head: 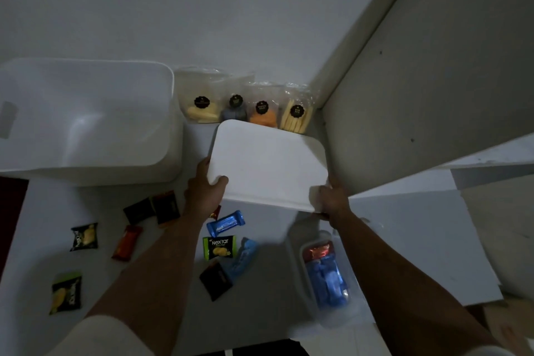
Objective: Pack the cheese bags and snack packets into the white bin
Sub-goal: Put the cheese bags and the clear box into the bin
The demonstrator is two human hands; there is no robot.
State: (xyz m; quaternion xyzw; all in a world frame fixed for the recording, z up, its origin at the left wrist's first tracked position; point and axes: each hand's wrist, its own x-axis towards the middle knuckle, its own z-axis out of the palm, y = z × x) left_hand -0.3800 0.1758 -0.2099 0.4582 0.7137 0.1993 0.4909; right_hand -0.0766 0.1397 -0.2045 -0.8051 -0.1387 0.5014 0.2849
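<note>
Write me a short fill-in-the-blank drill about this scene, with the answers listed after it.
1. Both hands, left hand and right hand, hold a white ____.
2. The number of cheese bags standing against the wall is ____.
3. The inside of the white bin looks ____.

Missing words: lid; four; empty

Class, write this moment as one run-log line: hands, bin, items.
left hand and right hand: grip white lid | white bin: open | cheese bags: by wall | snack packets: unpacked
</note>
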